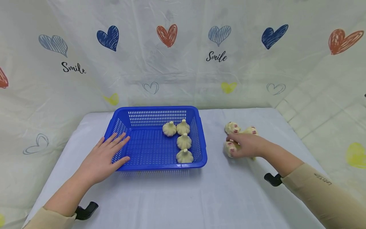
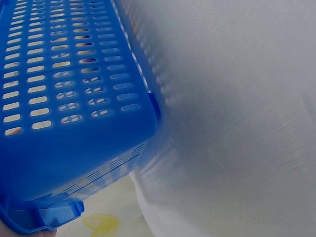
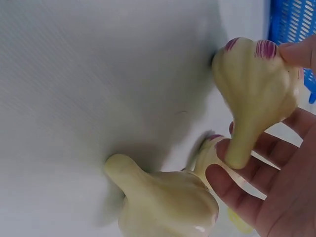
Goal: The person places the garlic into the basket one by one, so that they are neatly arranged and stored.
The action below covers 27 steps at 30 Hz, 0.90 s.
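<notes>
My right hand [image 1: 249,145] has its thumb and fingers around a garlic bulb [image 1: 230,149] on the right side of the table. In the right wrist view the cream garlic bulb [image 3: 254,84] shows purple streaks and a thick stem, which points toward the fingers. Another bulb [image 3: 163,202] lies beside the hand. Two more bulbs show just beyond it, one at the left [image 1: 232,128] and one at the right [image 1: 252,130]. With fingers spread, my left hand [image 1: 100,162] rests on the left rim of a blue plastic basket [image 1: 154,108].
Several garlic bulbs [image 1: 184,142] stand in the basket's right part, stems up. A white cloth [image 1: 177,197] covers the table. Behind it hangs a pale sheet [image 1: 188,70] printed with hearts.
</notes>
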Motion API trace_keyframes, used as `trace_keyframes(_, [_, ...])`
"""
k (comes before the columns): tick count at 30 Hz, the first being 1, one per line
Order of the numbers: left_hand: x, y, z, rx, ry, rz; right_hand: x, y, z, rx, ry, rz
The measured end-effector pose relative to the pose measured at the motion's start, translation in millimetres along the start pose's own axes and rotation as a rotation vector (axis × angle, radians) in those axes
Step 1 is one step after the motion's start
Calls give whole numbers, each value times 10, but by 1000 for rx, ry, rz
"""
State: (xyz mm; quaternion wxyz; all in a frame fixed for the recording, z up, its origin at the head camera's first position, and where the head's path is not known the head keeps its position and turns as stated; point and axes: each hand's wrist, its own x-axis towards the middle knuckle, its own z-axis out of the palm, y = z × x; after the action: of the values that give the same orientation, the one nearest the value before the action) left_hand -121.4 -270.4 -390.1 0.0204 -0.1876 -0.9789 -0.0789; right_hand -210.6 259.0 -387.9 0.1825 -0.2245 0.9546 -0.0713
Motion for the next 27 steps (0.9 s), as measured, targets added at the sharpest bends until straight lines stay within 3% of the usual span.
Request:
trace_keyframes(14, [-4,7,-11,-4,0,4,-5,-3,-6,-86,54,-107])
trace_keyframes(27, [1,3,-1,1,-4,-4,-30,-7,-11,48,92,-112])
